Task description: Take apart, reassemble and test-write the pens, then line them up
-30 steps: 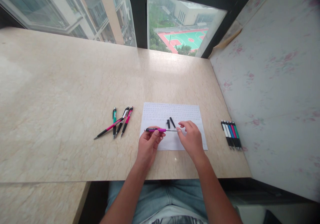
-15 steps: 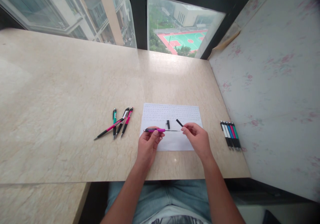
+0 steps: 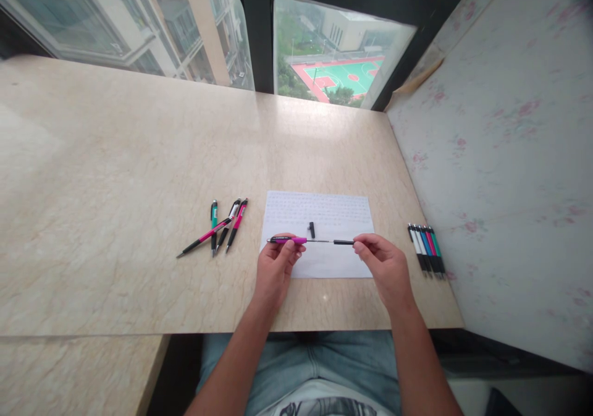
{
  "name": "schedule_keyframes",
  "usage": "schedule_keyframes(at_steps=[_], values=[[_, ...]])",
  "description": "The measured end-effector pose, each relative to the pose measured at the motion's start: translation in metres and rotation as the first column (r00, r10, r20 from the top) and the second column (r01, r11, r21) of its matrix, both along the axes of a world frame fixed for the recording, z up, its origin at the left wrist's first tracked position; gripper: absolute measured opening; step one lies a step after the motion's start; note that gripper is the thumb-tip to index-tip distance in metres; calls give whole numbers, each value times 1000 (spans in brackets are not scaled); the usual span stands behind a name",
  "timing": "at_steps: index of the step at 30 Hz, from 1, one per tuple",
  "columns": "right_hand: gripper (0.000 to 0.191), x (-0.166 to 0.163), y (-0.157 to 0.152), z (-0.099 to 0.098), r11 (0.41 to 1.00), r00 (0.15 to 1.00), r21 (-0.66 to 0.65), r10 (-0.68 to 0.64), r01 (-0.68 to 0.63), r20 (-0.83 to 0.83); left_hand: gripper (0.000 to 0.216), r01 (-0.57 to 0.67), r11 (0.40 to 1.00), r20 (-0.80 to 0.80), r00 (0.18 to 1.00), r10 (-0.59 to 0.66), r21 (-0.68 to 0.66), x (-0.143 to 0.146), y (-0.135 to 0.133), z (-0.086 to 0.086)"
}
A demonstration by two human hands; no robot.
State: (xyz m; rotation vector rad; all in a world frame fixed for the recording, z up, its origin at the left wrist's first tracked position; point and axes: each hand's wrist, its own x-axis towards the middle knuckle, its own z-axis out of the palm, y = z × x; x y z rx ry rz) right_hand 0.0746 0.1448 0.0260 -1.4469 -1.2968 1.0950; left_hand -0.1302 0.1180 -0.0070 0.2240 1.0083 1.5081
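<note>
Between the fingers of my left hand (image 3: 279, 263) lies a purple pen barrel (image 3: 299, 240) with a black clip end, its thin refill (image 3: 319, 241) sticking out to the right. My right hand (image 3: 380, 261) pinches the far end of a black grip sleeve (image 3: 343, 242). This sleeve is level with the refill, its left end close to the refill's tip; whether they touch I cannot tell. Beneath both hands is a sheet of paper (image 3: 331, 267) with lines of writing. On it, just above the refill, rests a small black pen cap (image 3: 312, 229).
Several loose pens (image 3: 237, 225) lie to the left, a pink one (image 3: 204, 238) across others. At the right, a row of several pens (image 3: 427, 250) lies near the papered wall (image 3: 509, 175). The stone-look counter (image 3: 139, 156) runs back to the windows.
My right hand has moved right and turned the black sleeve from a slant to level, in line with the refill. My left hand has kept its hold on the pen barrel.
</note>
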Motion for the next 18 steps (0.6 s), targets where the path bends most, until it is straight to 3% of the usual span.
schedule_keyframes(at_steps=[11, 18], values=[[12, -32, -3, 2, 990, 990, 23, 142, -142, 17, 23, 52, 999, -25, 998, -52, 15, 3, -1, 2], [13, -41, -5, -3, 992, 991, 50, 110, -114, 79, 22, 76, 997, -17, 997, -76, 15, 2, -2, 2]])
